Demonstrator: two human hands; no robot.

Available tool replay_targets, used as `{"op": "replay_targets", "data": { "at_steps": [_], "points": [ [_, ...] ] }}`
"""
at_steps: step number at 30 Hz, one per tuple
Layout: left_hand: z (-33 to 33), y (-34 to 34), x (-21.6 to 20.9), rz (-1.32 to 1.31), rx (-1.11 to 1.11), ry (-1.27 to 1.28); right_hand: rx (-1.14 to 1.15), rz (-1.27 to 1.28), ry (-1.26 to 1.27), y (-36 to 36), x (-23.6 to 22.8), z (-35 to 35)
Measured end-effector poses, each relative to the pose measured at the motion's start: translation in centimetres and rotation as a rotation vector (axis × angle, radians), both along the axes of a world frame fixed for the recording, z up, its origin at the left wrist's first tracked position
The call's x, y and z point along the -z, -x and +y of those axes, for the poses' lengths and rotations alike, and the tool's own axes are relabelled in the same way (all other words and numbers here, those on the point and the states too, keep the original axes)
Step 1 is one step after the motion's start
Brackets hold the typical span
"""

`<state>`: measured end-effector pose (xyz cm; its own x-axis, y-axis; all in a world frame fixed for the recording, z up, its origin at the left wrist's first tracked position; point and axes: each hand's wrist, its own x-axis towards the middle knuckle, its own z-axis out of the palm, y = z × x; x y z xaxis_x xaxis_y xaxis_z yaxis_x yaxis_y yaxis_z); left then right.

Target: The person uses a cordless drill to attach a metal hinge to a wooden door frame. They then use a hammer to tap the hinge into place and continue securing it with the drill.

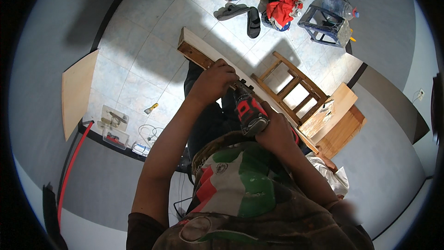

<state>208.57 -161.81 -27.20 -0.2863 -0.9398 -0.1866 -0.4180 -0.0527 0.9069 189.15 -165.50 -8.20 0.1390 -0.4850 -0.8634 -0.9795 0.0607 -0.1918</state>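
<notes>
A long wooden board [198,55], pale on its face and brown along its edge, runs diagonally in front of me. My right hand [274,127] is wrapped round a red and black power drill [249,110], its nose pointing at the board's edge. A dark metal piece [242,84], which looks like a hinge, sits on the board by the drill's nose. My left hand [215,81] is closed at the same edge, right beside the drill's front. What its fingers pinch is hidden.
Another person in a white shirt [340,180] is at the board's near right end. A wooden stool [296,88] lies beyond the board. Sandals [253,22], a red cloth [283,10], buckets and a blue step stool [323,27] stand farther off. A scraper [151,108] lies left.
</notes>
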Motion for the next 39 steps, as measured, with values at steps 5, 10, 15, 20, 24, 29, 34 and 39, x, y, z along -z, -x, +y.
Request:
{"op": "replay_targets", "data": {
  "at_steps": [5, 10, 15, 20, 24, 29, 34, 39],
  "points": [
    [0.2, 0.1, 0.1, 0.021, -0.011, -0.036, 0.011, -0.022, 0.040, 0.0, 0.2, -0.1],
    [0.2, 0.1, 0.1, 0.008, -0.011, -0.015, 0.045, -0.022, 0.018, -1.1, -0.8, -1.0],
    [0.1, 0.1, 0.0, 0.005, -0.006, -0.020, 0.056, -0.044, 0.021, -0.8, -0.6, -1.0],
    [-0.1, 0.1, -0.1, 0.004, -0.010, -0.032, 0.057, -0.034, 0.004, -0.8, -0.6, -1.1],
    [-0.1, 0.1, -0.2, 0.002, -0.011, -0.040, 0.064, -0.058, 0.018, -0.8, -0.7, -1.2],
    [0.0, 0.1, -0.2, 0.007, -0.015, -0.031, 0.074, -0.059, 0.013, -0.8, -0.7, -1.3],
    [0.0, 0.2, -0.1, -0.006, -0.009, -0.031, 0.050, -0.070, 0.045, -1.1, -0.8, -1.4],
    [-0.1, 0.1, -0.1, 0.024, -0.022, -0.019, 0.035, -0.036, 0.022, -1.1, -0.6, -1.3]
  ]
}}
